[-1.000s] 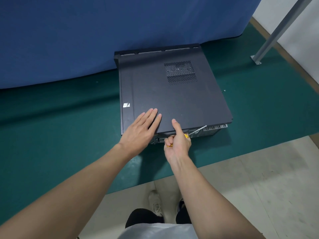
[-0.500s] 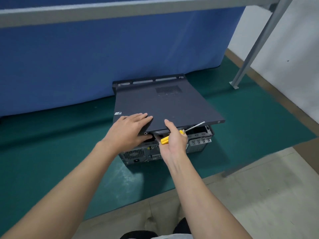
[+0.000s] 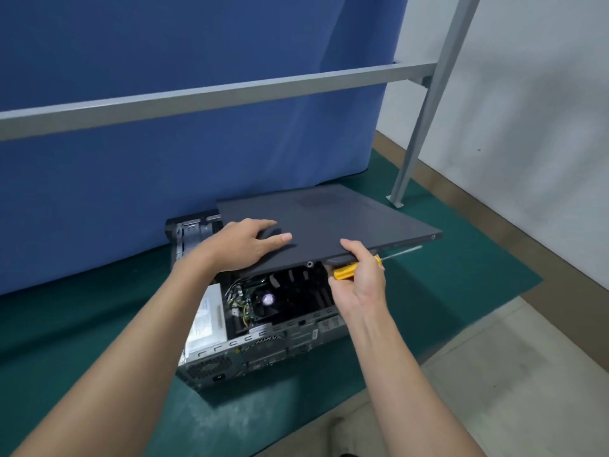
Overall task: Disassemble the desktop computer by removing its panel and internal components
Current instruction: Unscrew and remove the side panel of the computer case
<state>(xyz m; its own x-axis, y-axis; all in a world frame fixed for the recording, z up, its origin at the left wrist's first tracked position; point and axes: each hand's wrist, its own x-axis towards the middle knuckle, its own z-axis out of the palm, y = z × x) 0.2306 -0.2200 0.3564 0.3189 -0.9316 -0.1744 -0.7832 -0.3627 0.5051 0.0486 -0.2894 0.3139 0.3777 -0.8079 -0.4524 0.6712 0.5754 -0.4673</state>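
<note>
On the green mat [image 3: 99,324]: one computer [image 3: 263,344], laid on its side, its top uncovered and a fan [image 3: 267,300] exposed. Panel [image 3: 329,222] is held raised above it, offset to the right. Left hand [image 3: 244,245] is laid on the panel's near corner, fingers nearly straight. Right hand [image 3: 361,275] is curled round a yellow screwdriver [image 3: 344,271], thumb pressed on the panel's near edge.

The one wide-angle view sits on the person's head, facing forward and down across the green-matted surface [image 3: 82,324] toward the blue cloth backdrop [image 3: 197,54] and grey metal crossbar [image 3: 230,94]. It is close. Both forearms run up from the bottom edge to the left hand [image 3: 244,245] and right hand [image 3: 361,278] on the dark grey flat metal panel [image 3: 346,222], above the open black desktop computer case [image 3: 263,344] at mid-frame.
</note>
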